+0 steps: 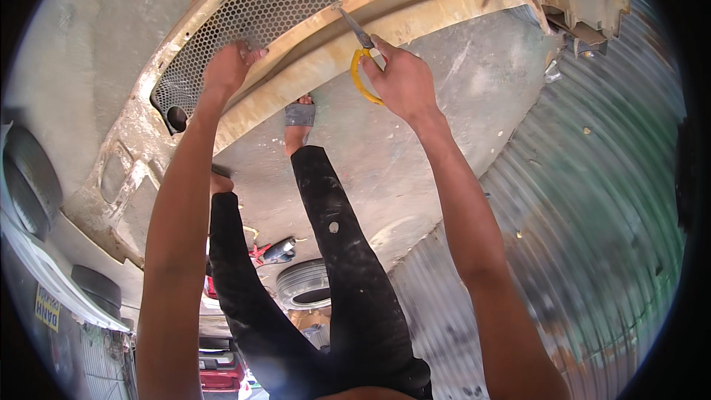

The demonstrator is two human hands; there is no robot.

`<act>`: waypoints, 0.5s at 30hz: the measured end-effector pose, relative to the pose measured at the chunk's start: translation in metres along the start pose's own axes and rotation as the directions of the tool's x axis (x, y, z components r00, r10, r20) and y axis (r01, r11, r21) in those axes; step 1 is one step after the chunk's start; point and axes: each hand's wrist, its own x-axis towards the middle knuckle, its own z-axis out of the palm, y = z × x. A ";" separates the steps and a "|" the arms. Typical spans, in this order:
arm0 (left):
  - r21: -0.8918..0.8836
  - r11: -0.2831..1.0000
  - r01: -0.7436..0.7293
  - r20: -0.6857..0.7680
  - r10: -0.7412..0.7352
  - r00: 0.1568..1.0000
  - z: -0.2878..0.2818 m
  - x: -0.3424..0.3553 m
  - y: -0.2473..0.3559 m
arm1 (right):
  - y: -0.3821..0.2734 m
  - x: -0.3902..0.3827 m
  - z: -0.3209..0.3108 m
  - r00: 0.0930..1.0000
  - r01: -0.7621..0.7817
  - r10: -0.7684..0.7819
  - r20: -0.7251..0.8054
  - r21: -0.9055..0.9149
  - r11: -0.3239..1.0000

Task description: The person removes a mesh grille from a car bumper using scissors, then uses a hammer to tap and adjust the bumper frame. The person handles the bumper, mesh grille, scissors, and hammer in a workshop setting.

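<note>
Head view, scuffed bumper (318, 67), right hand (404, 78) clasping yellow-handled scissors (362, 38), left hand (227, 68), grip unclear

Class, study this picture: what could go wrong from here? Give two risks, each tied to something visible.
1. The yellow-handled metal scissors, tips at the cream curved bumper, might slip and scratch it.
2. If the bare right hand loses its hold, the scissors could fall towards the toes exposed by the grey open-toed sandal.
</note>
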 end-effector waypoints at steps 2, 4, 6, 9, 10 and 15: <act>-0.017 1.000 -0.024 -0.030 0.023 0.999 0.006 -0.001 -0.008 | -0.004 0.002 -0.004 1.000 -0.001 0.001 0.024 0.003 1.000; -0.031 0.999 -0.019 -0.026 0.018 1.000 0.008 0.001 -0.011 | -0.004 0.002 -0.006 0.999 -0.013 0.012 0.044 0.020 1.000; -0.028 0.998 -0.050 -0.068 0.048 0.997 0.011 0.001 -0.012 | -0.003 0.002 -0.007 0.998 -0.029 0.026 0.060 0.045 0.999; -0.016 1.000 -0.023 -0.053 0.022 0.998 0.011 0.004 -0.011 | -0.003 0.004 -0.009 0.996 -0.057 0.052 0.077 0.072 0.996; -0.011 1.000 -0.002 -0.035 0.001 0.999 0.011 0.004 -0.010 | -0.003 0.005 -0.010 0.994 -0.071 0.064 0.092 0.073 0.995; -0.034 0.999 0.041 -0.017 -0.041 0.999 0.009 -0.002 -0.002 | -0.012 0.008 -0.023 0.974 -0.157 0.146 0.175 0.049 0.986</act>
